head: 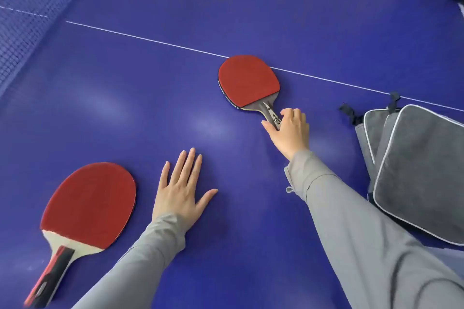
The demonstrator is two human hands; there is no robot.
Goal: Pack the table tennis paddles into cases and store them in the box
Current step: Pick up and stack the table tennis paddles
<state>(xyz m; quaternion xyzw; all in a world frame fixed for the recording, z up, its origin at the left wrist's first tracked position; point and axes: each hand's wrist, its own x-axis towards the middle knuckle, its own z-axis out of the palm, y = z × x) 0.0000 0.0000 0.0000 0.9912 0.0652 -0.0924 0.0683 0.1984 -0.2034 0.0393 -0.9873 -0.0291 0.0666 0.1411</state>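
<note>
The near paddle (90, 206) lay red side up at the lower left. Just beside it, the left hand (179, 193) rested flat on the blue table (150, 95), fingers straight and slightly apart. The right hand (288, 130) had its fingers curled around the handle of the far paddle (247, 81). At the right edge lay two overlapping grey cases (421, 173); their contents were hidden.

You hold the far red round paddle (248, 80) by its handle; the near red paddle (90, 206) lies flat; two grey fabric cases (421, 173) overlap.
</note>
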